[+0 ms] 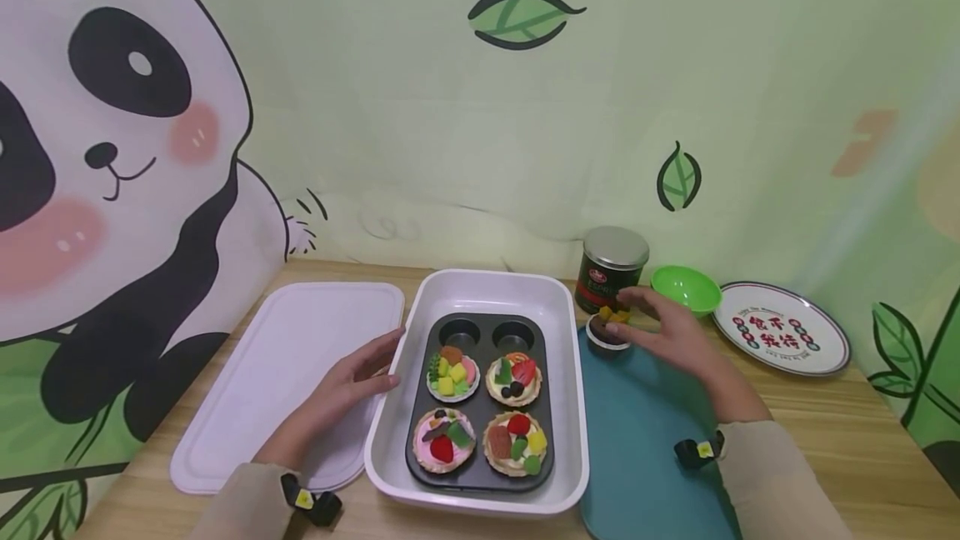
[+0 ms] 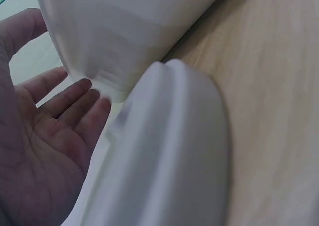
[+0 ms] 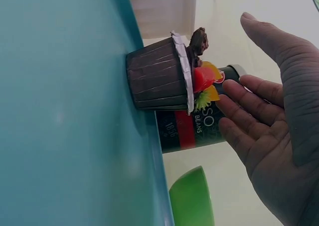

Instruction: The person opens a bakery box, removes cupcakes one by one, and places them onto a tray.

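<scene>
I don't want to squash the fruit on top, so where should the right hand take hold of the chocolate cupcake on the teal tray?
Probably by the ribbed brown cup of the chocolate cupcake, below the toppings. It stands upright on the teal tray, and the open right hand is already beside it, so come in level from that side; the dark can crowds the back.

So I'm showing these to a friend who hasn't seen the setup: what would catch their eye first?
Probably the four colourful fruit tarts in the dark muffin pan, set inside the white tray at the table's middle. Next, the chocolate cupcake on the teal board, with the right hand open just beside it. The big panda on the wall at left also stands out.
</scene>
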A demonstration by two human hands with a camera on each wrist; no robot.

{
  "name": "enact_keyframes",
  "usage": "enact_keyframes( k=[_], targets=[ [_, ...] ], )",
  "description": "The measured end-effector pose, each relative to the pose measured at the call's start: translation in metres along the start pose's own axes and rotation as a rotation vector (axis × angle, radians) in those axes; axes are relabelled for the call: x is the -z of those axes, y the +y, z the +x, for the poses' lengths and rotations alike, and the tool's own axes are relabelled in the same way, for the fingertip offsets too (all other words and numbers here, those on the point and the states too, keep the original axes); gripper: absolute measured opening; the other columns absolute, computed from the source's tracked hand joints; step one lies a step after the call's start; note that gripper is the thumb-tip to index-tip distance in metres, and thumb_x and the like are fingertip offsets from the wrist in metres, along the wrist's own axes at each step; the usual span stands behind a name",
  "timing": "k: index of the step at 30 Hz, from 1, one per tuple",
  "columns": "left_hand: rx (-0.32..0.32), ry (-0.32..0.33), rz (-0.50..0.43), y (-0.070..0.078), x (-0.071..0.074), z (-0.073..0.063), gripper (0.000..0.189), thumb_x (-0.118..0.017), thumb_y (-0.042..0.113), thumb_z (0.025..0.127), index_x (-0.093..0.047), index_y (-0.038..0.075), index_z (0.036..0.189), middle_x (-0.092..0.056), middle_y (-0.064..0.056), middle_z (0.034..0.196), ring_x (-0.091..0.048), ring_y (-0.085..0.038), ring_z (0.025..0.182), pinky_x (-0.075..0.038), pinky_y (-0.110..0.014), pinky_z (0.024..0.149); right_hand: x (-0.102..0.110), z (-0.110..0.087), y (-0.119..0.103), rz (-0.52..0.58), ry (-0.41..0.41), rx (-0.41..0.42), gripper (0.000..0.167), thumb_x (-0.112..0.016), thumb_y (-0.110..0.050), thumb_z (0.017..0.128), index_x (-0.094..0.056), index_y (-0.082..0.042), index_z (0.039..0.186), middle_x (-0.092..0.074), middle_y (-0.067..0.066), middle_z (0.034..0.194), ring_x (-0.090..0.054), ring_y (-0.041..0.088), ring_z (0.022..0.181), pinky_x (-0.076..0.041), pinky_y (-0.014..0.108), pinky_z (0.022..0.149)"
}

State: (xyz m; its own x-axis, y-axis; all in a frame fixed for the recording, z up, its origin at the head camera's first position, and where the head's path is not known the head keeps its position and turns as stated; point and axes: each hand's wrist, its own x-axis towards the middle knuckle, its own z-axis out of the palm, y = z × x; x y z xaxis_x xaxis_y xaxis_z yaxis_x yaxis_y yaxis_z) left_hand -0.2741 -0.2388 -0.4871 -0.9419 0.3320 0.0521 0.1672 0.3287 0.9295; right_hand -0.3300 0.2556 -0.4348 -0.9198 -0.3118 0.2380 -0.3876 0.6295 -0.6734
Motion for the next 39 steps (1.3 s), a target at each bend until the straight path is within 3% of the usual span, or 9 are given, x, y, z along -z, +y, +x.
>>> enact_keyframes(
  k=[14, 21, 25, 29, 34, 39],
  targets=[
    [-0.054, -0.015, -0.033, 0.000, 0.001, -0.001, 0.073, -0.067, 0.028, 0.093, -0.035, 0.018, 0.157, -0.035, -0.010, 0.161, -0.026, -0.034, 0.150, -0.019, -0.057, 0.119, 0.005, 0.002, -0.013, 0.007, 0.007, 0.020, 0.068, -0.075, -0.044, 0.090, -0.052, -0.006, 0.141, -0.057, 0.015, 0.141, -0.047, 0.038, 0.136, -0.038, 0.056, 0.112],
    [-0.078, -0.023, -0.027, 0.000, 0.001, -0.002, 0.074, -0.068, 0.028, 0.092, -0.035, 0.017, 0.157, -0.036, -0.011, 0.160, -0.026, -0.036, 0.149, -0.019, -0.058, 0.119, 0.005, 0.002, -0.036, 0.023, 0.004, 0.065, 0.063, -0.078, -0.039, 0.089, -0.054, -0.009, 0.139, -0.057, 0.014, 0.140, -0.051, 0.037, 0.132, -0.040, 0.060, 0.110],
    [-0.065, -0.028, -0.024, -0.001, 0.000, -0.003, 0.074, -0.068, 0.030, 0.092, -0.036, 0.018, 0.157, -0.035, -0.011, 0.160, -0.026, -0.036, 0.150, -0.019, -0.059, 0.118, -0.003, 0.006, -0.054, 0.027, -0.042, 0.144, 0.061, -0.079, -0.034, 0.088, -0.055, -0.008, 0.138, -0.058, 0.015, 0.139, -0.055, 0.038, 0.129, -0.045, 0.059, 0.105],
    [-0.059, -0.022, -0.022, -0.001, 0.000, -0.004, 0.074, -0.068, 0.028, 0.092, -0.036, 0.018, 0.157, -0.034, -0.011, 0.161, -0.026, -0.036, 0.149, -0.019, -0.059, 0.119, -0.017, 0.015, -0.072, -0.017, -0.109, 0.211, 0.064, -0.079, -0.040, 0.087, -0.056, -0.008, 0.138, -0.061, 0.011, 0.137, -0.057, 0.035, 0.128, -0.049, 0.056, 0.102],
    [-0.072, -0.030, -0.037, -0.002, 0.001, -0.003, 0.073, -0.066, 0.025, 0.092, -0.035, 0.016, 0.157, -0.034, -0.012, 0.161, -0.026, -0.036, 0.149, -0.020, -0.058, 0.119, -0.037, 0.019, -0.088, -0.047, -0.220, 0.201, 0.072, -0.078, -0.049, 0.085, -0.056, -0.009, 0.140, -0.061, 0.006, 0.136, -0.055, 0.031, 0.129, -0.049, 0.056, 0.103],
    [-0.082, -0.034, -0.037, 0.000, 0.000, -0.002, 0.074, -0.067, 0.024, 0.092, -0.034, 0.013, 0.157, -0.034, -0.012, 0.161, -0.027, -0.035, 0.149, -0.021, -0.055, 0.119, -0.053, 0.017, -0.093, -0.026, -0.309, 0.179, 0.071, -0.079, -0.049, 0.084, -0.055, -0.013, 0.141, -0.061, 0.006, 0.136, -0.054, 0.029, 0.129, -0.047, 0.057, 0.105]
  ],
)
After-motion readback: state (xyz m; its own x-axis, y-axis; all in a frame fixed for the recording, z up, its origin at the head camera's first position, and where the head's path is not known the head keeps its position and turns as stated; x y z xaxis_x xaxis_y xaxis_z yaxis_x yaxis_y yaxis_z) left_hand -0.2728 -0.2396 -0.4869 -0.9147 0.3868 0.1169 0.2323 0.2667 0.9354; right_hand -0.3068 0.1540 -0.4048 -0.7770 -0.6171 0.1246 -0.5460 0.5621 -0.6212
